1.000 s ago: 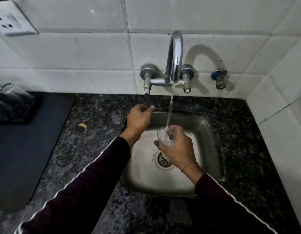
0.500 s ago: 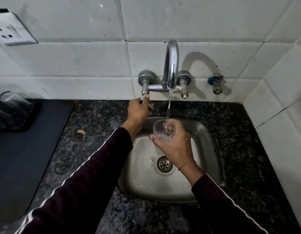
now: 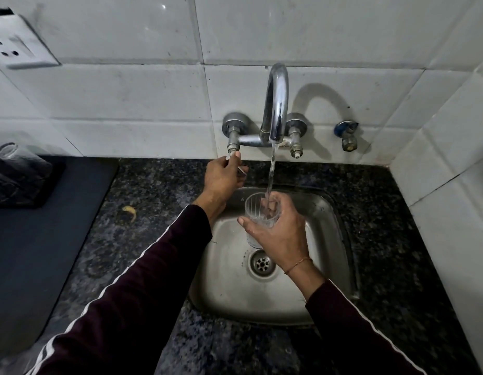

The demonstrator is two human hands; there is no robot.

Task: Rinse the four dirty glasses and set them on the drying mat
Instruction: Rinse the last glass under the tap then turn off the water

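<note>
My right hand (image 3: 279,235) grips a clear ribbed glass (image 3: 258,212) upright over the steel sink (image 3: 227,280). A stream of water (image 3: 271,174) falls from the chrome tap spout (image 3: 277,104) into the glass. My left hand (image 3: 221,178) is closed around the tap's left handle (image 3: 233,151). At the far left, other clear glasses (image 3: 10,163) stand on the dark drying mat (image 3: 45,239); their number is unclear.
Dark speckled granite counter (image 3: 153,193) surrounds the sink, with a small yellow scrap (image 3: 130,211) on it. White tiled walls rise behind and to the right. A wall socket (image 3: 15,44) sits at the top left, a small blue valve (image 3: 347,135) right of the tap.
My left hand rose from the sink's rim to the tap's left handle. My right hand lifted the glass higher under the stream.
</note>
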